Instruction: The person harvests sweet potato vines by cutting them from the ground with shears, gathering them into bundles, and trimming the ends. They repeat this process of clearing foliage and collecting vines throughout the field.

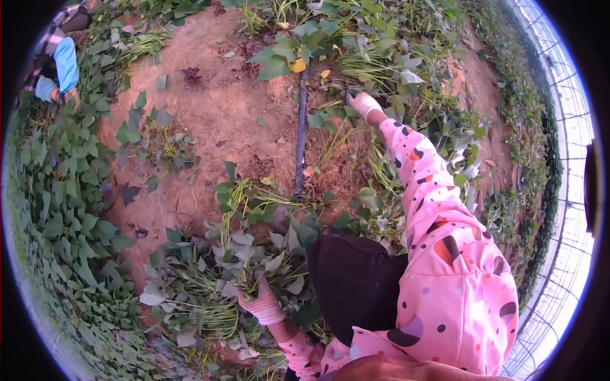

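My right hand [365, 103], in a pale striped glove, reaches forward to the vines [375, 70] right of the black pipe [301, 133]. Its fingers are bent around something dark that I cannot make out, low among the stems. My left hand [264, 306], gloved the same way, is closed on a bunch of leafy stems [238, 260] near the bottom centre. Cut or loose-looking stems with green and greyish leaves lie around it.
Another person's blue-sleeved arm [65, 63] is among plants at the upper left. Reddish soil [210, 114] lies between dense green vines [57, 216] on the left and rows on the right. A white gridded wall [562, 254] curves along the right edge.
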Tool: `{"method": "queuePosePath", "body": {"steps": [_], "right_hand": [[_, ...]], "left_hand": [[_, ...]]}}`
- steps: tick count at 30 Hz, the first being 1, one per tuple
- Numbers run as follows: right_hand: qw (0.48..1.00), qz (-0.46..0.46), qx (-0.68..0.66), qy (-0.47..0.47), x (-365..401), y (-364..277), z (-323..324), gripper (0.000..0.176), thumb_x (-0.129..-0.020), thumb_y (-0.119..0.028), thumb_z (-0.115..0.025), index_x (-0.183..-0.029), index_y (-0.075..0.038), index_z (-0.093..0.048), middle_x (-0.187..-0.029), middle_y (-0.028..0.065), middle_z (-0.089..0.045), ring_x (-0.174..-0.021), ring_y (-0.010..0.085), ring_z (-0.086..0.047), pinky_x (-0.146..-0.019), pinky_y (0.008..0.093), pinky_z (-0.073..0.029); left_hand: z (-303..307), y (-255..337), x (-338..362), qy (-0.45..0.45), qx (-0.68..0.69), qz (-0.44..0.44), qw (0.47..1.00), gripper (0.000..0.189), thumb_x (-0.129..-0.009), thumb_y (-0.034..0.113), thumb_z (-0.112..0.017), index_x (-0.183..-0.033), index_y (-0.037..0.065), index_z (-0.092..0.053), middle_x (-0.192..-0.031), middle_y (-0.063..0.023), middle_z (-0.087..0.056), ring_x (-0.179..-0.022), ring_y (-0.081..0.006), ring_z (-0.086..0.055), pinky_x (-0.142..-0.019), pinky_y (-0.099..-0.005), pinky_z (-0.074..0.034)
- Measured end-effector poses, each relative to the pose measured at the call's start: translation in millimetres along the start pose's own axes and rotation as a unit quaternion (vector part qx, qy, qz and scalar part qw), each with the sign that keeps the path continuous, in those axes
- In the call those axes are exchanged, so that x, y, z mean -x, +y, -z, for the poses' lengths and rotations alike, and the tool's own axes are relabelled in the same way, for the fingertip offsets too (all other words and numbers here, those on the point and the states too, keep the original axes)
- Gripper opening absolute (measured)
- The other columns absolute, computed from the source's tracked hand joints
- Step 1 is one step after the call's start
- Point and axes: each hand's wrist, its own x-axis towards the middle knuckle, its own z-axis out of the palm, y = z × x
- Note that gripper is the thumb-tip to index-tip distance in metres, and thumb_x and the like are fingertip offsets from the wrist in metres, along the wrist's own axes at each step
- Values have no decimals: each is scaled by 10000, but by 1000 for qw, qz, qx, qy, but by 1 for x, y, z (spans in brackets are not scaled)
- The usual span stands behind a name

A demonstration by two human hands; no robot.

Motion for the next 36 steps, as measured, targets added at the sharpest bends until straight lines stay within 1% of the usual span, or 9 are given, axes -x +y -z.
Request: {"method": "queuePosePath", "body": {"steps": [2, 3, 11, 16, 18, 24, 27, 33, 36], "right_hand": [[941, -185, -280, -46, 5, -3, 25, 545, -886, -453, -379, -1071, 1, -617, -1002, 209, -643, -1019, 349, -595, -908, 405, -439], [946, -178, -268, -37, 2, -1, 23, 684, -878, -554, -268, -991, -4, -660, -1054, 216, -624, -1044, 355, -578, -942, 400, -406], [951, -189, -236, -64, 18, -5, 57, 686, -856, -582, -322, -1081, -9, -623, -1087, 214, -613, -1025, 355, -586, -923, 405, -425], [976, -96, -187, -63, 3, 2, 17, 547, -919, -488, -292, -1099, -79, -606, -1040, 206, -631, -973, 353, -607, -894, 412, -442], [955, -165, -241, -59, 6, -4, 23, 693, -876, -576, -293, -1047, -2, -641, -1093, 201, -618, -1064, 342, -573, -938, 402, -413], [939, -221, -255, -62, -10, -13, 63, 639, -881, -528, -314, -1121, -17, -613, -1170, 178, -595, -1107, 338, -559, -944, 405, -416], [938, -233, -257, -22, -17, -17, 65, 622, -893, -514, -327, -1030, -1, -651, -1101, 201, -614, -1068, 347, -570, -932, 416, -425], [960, -187, -207, 25, -52, -1, 23, 399, -905, -289, -389, -977, -12, -666, -1042, 200, -636, -997, 343, -605, -865, 413, -472], [975, -143, -168, 1, -80, 16, -9, 511, -888, -434, -382, -1064, -33, -645, -1116, 201, -607, -1038, 354, -587, -876, 435, -462]], "left_hand": [[1, 6, -5, -22, 38, 27, 999, 318, -760, 167, -742, -951, -49, -609, -874, -102, -643, -774, -181, -574, -762, -322, -459], [2, 11, -8, -42, 76, 57, 995, 336, -753, 170, -755, -947, -54, -597, -842, -107, -629, -758, -193, -578, -744, -321, -464], [-4, 33, -9, -75, 86, 66, 991, 244, -785, 138, -706, -930, -41, -627, -849, -72, -654, -745, -147, -552, -718, -304, -445], [-5, 33, -5, -65, 137, 90, 984, 249, -790, 147, -706, -943, -32, -625, -872, -74, -651, -762, -150, -551, -733, -309, -442], [-4, 35, -6, -62, 118, 88, 987, 248, -791, 146, -704, -945, -31, -624, -876, -74, -651, -762, -150, -551, -736, -309, -441], [-3, 31, -8, -64, 74, 81, 992, 245, -792, 141, -702, -944, -35, -625, -879, -80, -657, -763, -158, -562, -741, -310, -444], [-4, 19, -7, -79, 116, 76, 987, 244, -792, 138, -701, -943, -38, -626, -876, -85, -660, -763, -161, -570, -744, -312, -446], [-5, 16, -8, -78, 118, 76, 987, 260, -783, 148, -710, -938, -42, -624, -880, -95, -664, -769, -166, -582, -749, -311, -452], [-4, 9, -8, -73, 113, 71, 988, 277, -774, 162, -718, -934, -43, -622, -870, -99, -666, -755, -173, -591, -739, -314, -460]]}}
